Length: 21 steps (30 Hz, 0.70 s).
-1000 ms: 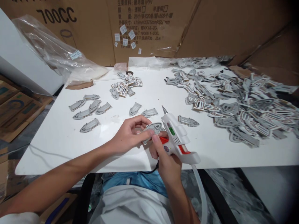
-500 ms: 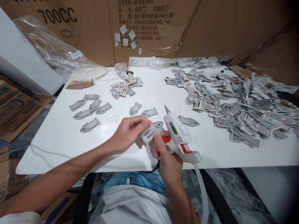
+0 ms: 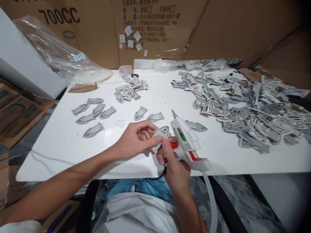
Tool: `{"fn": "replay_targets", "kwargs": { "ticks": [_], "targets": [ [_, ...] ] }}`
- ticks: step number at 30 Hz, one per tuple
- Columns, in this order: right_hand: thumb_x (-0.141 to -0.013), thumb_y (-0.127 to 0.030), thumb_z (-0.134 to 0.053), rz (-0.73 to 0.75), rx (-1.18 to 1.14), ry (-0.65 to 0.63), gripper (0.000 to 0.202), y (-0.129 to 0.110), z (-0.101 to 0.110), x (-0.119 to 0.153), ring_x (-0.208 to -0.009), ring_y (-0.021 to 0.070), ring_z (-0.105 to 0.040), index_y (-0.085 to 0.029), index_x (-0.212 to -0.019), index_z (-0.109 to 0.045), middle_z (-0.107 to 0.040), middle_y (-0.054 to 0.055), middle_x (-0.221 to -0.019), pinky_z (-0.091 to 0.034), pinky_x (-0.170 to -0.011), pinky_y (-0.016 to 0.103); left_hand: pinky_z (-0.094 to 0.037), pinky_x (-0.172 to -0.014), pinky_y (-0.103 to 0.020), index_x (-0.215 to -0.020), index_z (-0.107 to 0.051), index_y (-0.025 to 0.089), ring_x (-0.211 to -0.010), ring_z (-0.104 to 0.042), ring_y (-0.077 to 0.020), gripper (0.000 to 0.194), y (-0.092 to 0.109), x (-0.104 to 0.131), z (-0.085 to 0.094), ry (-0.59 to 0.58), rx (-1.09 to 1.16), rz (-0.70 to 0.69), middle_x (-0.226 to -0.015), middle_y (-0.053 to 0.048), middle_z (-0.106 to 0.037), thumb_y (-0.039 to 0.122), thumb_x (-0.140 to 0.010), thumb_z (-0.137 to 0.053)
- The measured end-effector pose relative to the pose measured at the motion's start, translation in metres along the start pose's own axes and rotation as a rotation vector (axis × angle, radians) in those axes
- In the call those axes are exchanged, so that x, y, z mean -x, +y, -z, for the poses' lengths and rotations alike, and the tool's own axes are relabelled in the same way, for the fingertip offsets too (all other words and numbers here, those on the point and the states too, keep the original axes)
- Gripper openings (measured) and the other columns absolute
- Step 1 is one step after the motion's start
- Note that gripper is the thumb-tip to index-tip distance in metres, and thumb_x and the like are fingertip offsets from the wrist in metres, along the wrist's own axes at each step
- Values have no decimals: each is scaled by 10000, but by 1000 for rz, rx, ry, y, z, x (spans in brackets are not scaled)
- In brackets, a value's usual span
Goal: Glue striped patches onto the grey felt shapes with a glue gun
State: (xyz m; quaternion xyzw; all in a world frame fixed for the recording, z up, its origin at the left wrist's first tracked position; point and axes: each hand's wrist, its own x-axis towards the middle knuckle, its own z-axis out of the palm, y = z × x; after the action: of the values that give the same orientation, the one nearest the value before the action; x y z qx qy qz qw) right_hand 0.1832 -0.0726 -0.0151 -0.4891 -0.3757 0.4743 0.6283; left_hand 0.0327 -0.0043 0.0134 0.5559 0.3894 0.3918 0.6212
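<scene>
The left hand (image 3: 136, 137) pinches a grey window piece (image 3: 162, 132), with the thumb on top and the fingers tucked behind it. The piece is just to the left of the white glue gun (image 3: 188, 139), up off the table (image 3: 60, 139) and a bit tilted. The right hand (image 3: 176, 166) is wrapped around the glue gun's handle. Its thumb seems to touch the near edge of the piece too, so both hands look to be helping to hold it.

The step in hand looks like turning or settling the piece in the fingers. The glue gun's tip (image 3: 174, 114) points up and away, so I don't think glue is going on right now. The next move calls for a firm pinch, and for keeping fingers away from the tip, which may be hot.

One loose piece (image 3: 198, 126) lies just behind the glue gun. A big pile (image 3: 257, 113) is to the right of the gun. A small pile (image 3: 132, 87) is behind it, to the left. Six spread-out pieces (image 3: 93, 130) lie well to its left.
</scene>
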Motion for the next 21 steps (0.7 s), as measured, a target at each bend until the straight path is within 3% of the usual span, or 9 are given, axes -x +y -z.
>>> {"fn": "replay_targets", "kwargs": {
  "ticks": [4,9,12,17,21],
  "targets": [
    [-1039,-446,-775,17,-7,9,261,-3,-3,0,-472,108,-386,-229,-1030,-632,-498,-102,-530,-346,-513,263,-526,-554,-187,-1032,-763,142,-582,-609,-78,304,-2,0,-2,38,-39,-71,-772,-3,-700,363,-871,-896],
    [-1033,-427,-790,20,22,21,264,-2,-4,0,-477,107,-405,-228,-1038,-618,-501,-105,-536,-359,-529,266,-599,-547,-232,-1097,-767,160,-628,-650,-121,254,-5,1,0,2,-2,-33,-824,-15,-689,393,-998,-738],
    [-1048,-422,-769,39,19,15,241,0,-1,0,-480,112,-402,-236,-1017,-619,-500,-104,-528,-354,-534,274,-597,-581,-221,-1113,-759,166,-647,-647,-110,309,-4,2,1,-29,11,-38,-856,-17,-696,426,-955,-812],
    [-1074,-434,-721,42,77,2,216,2,4,0,-479,122,-410,-249,-1013,-629,-513,-104,-533,-370,-546,274,-487,-520,-171,-1015,-750,149,-569,-571,-74,401,1,0,0,-34,21,-3,-696,24,-628,432,-819,-955],
    [-1055,-470,-739,26,81,20,248,2,4,-1,-483,125,-427,-245,-1033,-637,-507,-104,-529,-385,-536,262,-541,-541,-207,-1030,-763,141,-596,-615,-101,454,4,-2,1,-38,45,29,-733,6,-663,472,-795,-966]
  ]
}}
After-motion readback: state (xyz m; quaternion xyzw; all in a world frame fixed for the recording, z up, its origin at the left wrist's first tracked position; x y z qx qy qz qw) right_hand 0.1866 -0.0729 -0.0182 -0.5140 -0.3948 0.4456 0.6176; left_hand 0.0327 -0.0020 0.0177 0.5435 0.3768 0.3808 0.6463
